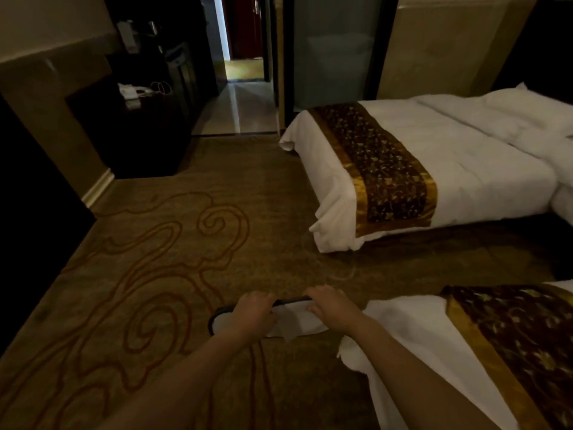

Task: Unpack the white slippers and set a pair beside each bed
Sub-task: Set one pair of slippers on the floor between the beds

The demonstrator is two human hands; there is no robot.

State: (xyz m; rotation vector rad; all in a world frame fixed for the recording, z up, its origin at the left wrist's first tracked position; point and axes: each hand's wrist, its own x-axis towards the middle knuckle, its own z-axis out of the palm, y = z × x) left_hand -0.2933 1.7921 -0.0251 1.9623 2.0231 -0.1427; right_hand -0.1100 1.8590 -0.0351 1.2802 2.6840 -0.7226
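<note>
A white slipper with a dark sole edge [293, 321] is held flat in front of me, above the carpet. My left hand [254, 313] grips its left part and my right hand [333, 308] grips its right part, fingers curled over the top edge. Whether a second slipper lies against it I cannot tell. The near bed [434, 352] with white sheets and a brown-gold runner is at the lower right, just right of my hands. The far bed [465, 162] with the same runner stands at the upper right.
Patterned brown carpet [161, 274] fills the floor to the left and between the beds. A dark desk [139, 128] with small white items stands at the upper left. A tiled hallway [238, 103] leads away at the top centre beside a glass wall.
</note>
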